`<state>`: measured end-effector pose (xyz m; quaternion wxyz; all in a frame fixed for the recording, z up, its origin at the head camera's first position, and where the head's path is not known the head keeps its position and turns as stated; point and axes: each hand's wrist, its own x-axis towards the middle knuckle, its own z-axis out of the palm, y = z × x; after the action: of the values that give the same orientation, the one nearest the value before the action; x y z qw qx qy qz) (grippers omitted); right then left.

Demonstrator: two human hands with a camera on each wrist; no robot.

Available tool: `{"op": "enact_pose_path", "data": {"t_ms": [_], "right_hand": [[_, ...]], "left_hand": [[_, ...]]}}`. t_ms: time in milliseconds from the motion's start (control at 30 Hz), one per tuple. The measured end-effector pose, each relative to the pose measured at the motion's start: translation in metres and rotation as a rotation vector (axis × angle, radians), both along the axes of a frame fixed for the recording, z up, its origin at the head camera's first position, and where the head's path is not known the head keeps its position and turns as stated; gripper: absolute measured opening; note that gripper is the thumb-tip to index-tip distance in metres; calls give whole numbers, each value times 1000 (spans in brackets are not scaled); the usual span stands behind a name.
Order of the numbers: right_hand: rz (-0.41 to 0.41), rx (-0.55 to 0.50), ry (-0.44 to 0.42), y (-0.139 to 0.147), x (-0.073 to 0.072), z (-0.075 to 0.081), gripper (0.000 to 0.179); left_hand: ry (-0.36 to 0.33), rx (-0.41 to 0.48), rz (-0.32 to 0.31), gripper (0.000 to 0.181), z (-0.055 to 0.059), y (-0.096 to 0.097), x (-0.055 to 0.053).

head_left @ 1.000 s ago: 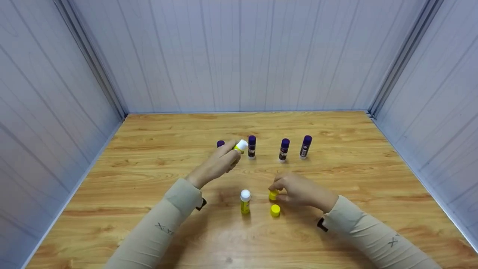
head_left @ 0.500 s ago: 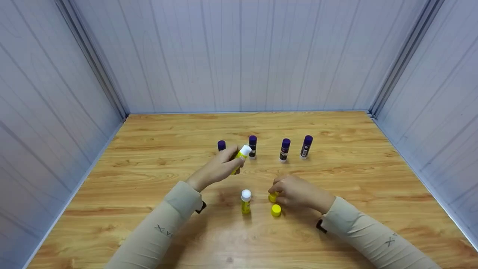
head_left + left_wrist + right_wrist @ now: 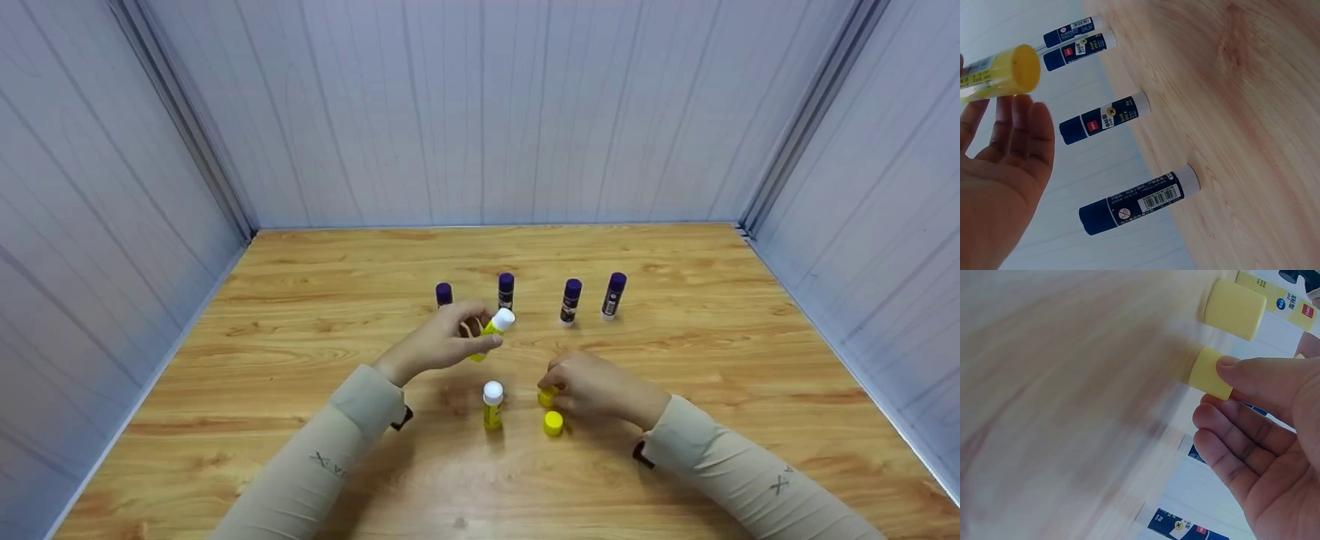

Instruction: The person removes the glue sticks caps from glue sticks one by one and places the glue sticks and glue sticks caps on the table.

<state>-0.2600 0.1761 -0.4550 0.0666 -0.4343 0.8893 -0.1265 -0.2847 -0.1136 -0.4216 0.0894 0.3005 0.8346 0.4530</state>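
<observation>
My left hand (image 3: 439, 339) holds a yellow glue stick (image 3: 491, 328) above the table, tilted, with its white end up and to the right. In the left wrist view, the yellow bottom of this glue stick (image 3: 1002, 73) faces the camera. Low over the wood, my right hand (image 3: 604, 386) pinches a yellow cap (image 3: 1207, 376) between thumb and fingers. A second yellow cap (image 3: 553, 424) stands on the table just in front of it. To the left of the caps, another yellow glue stick (image 3: 492, 414) stands upright, white end on top.
Behind the hands stand several dark glue sticks with purple-blue caps, among them one at right (image 3: 613, 296) and one nearer the middle (image 3: 570, 304). The left hand partly covers the leftmost (image 3: 444, 294). Pale panel walls (image 3: 480, 112) enclose the wooden table (image 3: 337, 277).
My left hand has brought the yellow glue stick nearer and slightly right, and its fingers have shifted, showing more of the stick. My right hand and the cap have hardly moved.
</observation>
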Motion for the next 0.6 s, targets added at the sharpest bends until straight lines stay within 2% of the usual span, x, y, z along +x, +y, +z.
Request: {"op": "enact_pose_path", "data": {"t_ms": [100, 300, 433, 600], "right_hand": [[-14, 9, -12, 0, 0, 0, 17], [-36, 13, -32, -1, 0, -1, 16], [-29, 0, -23, -1, -1, -2, 12], [-29, -8, -18, -1, -1, -3, 11]], "left_hand": [[2, -21, 6, 13, -1, -1, -1], [-59, -70, -1, 10, -7, -4, -3], [-71, -95, -5, 11, -11, -4, -3], [-70, -117, -49, 15, -15, -3, -3]]}}
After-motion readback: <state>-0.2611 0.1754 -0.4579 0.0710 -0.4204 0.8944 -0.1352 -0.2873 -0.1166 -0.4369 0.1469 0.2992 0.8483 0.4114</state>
